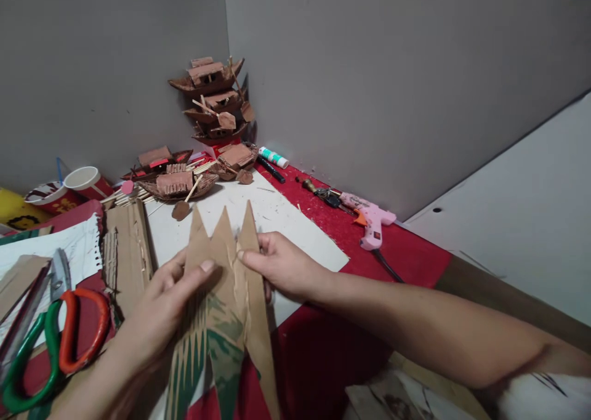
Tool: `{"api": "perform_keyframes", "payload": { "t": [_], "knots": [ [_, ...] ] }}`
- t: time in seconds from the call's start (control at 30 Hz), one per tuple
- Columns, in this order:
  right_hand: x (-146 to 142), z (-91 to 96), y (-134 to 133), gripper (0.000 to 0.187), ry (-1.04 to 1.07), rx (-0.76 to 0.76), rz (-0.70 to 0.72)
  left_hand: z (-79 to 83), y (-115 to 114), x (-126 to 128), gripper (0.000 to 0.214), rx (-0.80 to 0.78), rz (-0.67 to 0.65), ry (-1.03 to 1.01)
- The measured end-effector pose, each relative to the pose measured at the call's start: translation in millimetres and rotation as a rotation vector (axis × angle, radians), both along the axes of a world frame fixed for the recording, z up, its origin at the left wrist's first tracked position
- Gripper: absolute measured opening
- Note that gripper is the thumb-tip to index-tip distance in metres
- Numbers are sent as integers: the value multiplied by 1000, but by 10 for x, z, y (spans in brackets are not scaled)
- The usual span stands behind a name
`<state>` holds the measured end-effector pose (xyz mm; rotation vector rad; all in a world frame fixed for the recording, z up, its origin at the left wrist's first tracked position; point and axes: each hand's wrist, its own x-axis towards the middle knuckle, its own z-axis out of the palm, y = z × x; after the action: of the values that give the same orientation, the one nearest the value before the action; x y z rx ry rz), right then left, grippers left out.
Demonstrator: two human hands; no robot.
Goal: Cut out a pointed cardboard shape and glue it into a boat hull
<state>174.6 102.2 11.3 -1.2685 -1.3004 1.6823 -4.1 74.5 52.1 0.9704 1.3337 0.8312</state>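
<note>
Both of my hands hold a cut piece of brown cardboard (222, 263) upright over the work surface. Its top ends in three sharp points, and green print covers part of its lower half. My left hand (178, 287) grips the left side, thumb flat across the front. On the right side, my right hand (281, 263) pinches the edge strip between thumb and fingers. A torn, ridged seam runs down between the middle and right strips. The fingers behind the cardboard are mostly hidden.
Small cardboard boats (175, 183) stand at the back, some stacked in the corner (207, 78). A pink glue gun (369, 217) lies at right on the red cloth (410, 254). Large scissors (69, 327), cardboard strips (127, 247) and paper cups (85, 183) are at left. Grey walls rise behind.
</note>
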Motion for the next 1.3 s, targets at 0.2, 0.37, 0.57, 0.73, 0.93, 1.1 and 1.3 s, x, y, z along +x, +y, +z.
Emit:
{"api": "perform_keyframes", "payload": {
  "t": [0.2,0.37,0.57,0.73,0.93,1.1,1.3],
  "knots": [
    [32,-28,116,11,175,-120,-193,129,-23,-134,51,605,105,530],
    [17,-30,19,14,278,-251,-250,-124,-262,-4,39,1175,-383,1076],
    [179,2,-235,14,261,-358,-76,-426,-289,78,43,1158,-616,1427],
    [624,-18,-582,25,-133,-191,209,-423,-329,78,36,1187,-680,1425],
    [673,-12,-647,12,-806,945,240,-478,-346,110,38,1446,-612,1344],
    [478,-5,-364,9,-1140,1193,515,-478,-322,136,35,1517,-575,1260],
    [462,-32,-260,12,-1081,1326,626,-484,-291,165,36,1485,-531,1261]
  ]
}}
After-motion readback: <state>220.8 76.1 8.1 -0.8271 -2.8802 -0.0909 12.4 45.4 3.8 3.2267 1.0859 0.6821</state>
